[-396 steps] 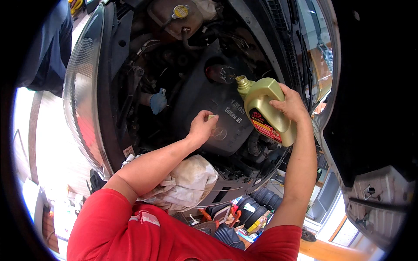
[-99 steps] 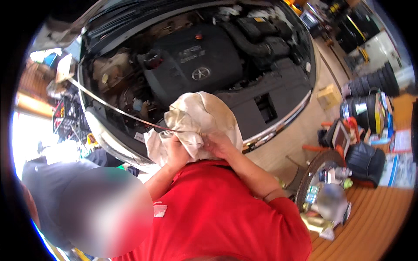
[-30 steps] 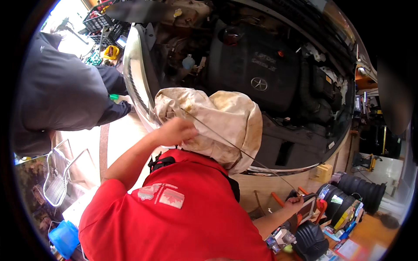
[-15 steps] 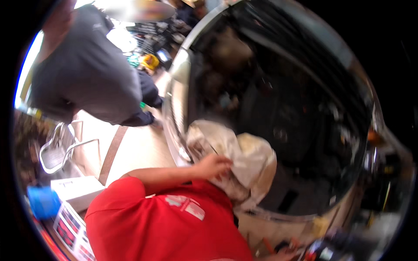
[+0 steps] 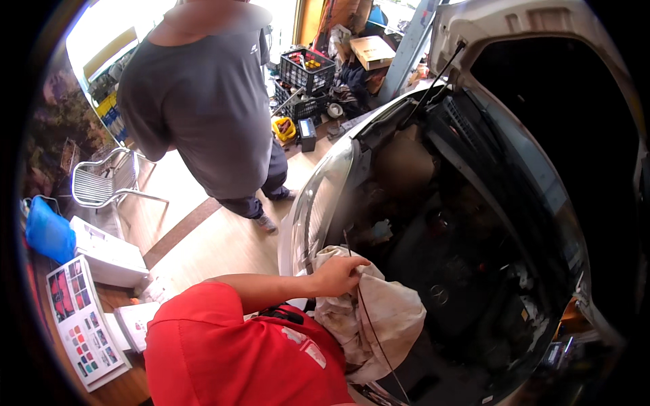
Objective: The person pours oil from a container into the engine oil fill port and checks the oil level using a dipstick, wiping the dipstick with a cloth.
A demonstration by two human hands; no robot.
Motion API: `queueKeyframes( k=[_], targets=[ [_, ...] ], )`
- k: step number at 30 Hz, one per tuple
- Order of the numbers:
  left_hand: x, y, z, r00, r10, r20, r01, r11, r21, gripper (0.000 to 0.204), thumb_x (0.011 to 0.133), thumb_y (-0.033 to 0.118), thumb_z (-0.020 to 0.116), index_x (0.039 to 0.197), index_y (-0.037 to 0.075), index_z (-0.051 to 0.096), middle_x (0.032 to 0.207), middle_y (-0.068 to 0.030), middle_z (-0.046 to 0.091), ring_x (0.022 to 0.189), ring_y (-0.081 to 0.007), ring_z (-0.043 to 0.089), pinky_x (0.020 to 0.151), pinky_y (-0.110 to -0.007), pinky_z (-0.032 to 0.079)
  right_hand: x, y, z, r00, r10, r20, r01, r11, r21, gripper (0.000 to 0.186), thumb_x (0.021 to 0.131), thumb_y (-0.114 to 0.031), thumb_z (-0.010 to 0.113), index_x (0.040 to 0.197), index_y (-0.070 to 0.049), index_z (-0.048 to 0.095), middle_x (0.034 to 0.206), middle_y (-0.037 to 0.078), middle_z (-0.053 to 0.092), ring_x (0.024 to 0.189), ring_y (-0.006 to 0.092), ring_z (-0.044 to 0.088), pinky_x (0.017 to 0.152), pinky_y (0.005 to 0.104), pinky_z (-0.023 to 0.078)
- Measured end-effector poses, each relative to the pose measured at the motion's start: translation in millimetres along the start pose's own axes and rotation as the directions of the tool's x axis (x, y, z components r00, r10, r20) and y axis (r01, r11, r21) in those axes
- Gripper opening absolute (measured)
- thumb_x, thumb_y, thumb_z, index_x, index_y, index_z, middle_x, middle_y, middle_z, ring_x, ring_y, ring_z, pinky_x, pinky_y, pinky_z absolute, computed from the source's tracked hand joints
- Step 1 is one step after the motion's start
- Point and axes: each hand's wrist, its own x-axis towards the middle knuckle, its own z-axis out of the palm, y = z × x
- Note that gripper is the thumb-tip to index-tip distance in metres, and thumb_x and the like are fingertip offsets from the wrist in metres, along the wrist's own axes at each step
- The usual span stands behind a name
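Between curled left fingers point(image 5: 355, 263), a thin rod point(image 5: 370, 323) is apparently pinched, cloth point(image 5: 393, 304) below them; best kept straight, gripped lightly. Right hand unseen.

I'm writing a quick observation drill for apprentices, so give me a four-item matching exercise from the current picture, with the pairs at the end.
Things:
1. Chair
2. Left hand
3. Hood
4. Cloth

Descriptions:
A. raised, its dark underside showing
B. off-white, with brownish stains
C. slatted and metallic, standing on the floor
D. bare, curled over the thin rod

Pairs: 1-C, 2-D, 3-A, 4-B
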Motion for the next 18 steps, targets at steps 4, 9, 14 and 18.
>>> queueKeyframes(
  k=[4,9,14,18],
  targets=[
    [-5,18,-18,0.986,0.115,-0.122,-0.115,0.993,0.005,0.041,0.083,0.003,0.063,0.124,0.005,0.063,0.079,-0.0153,0.065,0.074,-0.0266,0.067,0.07,-0.035,0.053,8,5,-20,0.982,0.113,0.152,-0.118,0.993,0.028,0.028,0.098,-0.028,0.056,0.077,-0.012,0.046,0.06,-0.001,0.032,0.054,0.0132,0.031,0.052,0.0302,0.03],
    [47,26,-17,0.916,0.161,-0.369,-0.346,0.783,-0.517,0.052,0.098,-0.001,0.049,0.148,0.007,0.039,0.103,-0.0113,0.064,0.081,-0.0136,0.064,0.071,-0.028,0.053,29,55,45,0.991,0.039,0.129,-0.031,0.997,-0.067,0.021,0.096,-0.028,0.062,0.09,-0.01,0.053,0.068,-0.001,0.042,0.056,0.0118,0.038,0.049,0.0295,0.033],
    [96,21,36,0.867,0.084,-0.492,-0.415,0.67,-0.616,0.071,0.099,-0.002,0.045,0.158,0.014,0.008,0.125,-0.0135,0.057,0.088,-0.0144,0.065,0.075,-0.027,0.053,-22,118,156,0.892,0.3,0.339,-0.267,0.953,-0.14,0.025,0.094,-0.027,0.066,0.106,-0.007,0.059,0.08,0.001,0.054,0.065,0.0137,0.047,0.056,0.0311,0.041],
    [81,27,87,0.961,-0.053,-0.272,-0.189,0.593,-0.783,0.065,0.101,0.004,0.045,0.157,0.013,0.012,0.122,-0.0147,0.061,0.091,-0.0169,0.066,0.078,-0.031,0.055,-34,144,175,0.902,0.117,0.415,0.03,0.943,-0.332,0.03,0.098,-0.033,0.062,0.101,-0.004,0.059,0.088,0.005,0.056,0.079,0.0167,0.052,0.075,0.0315,0.045]
  ],
)
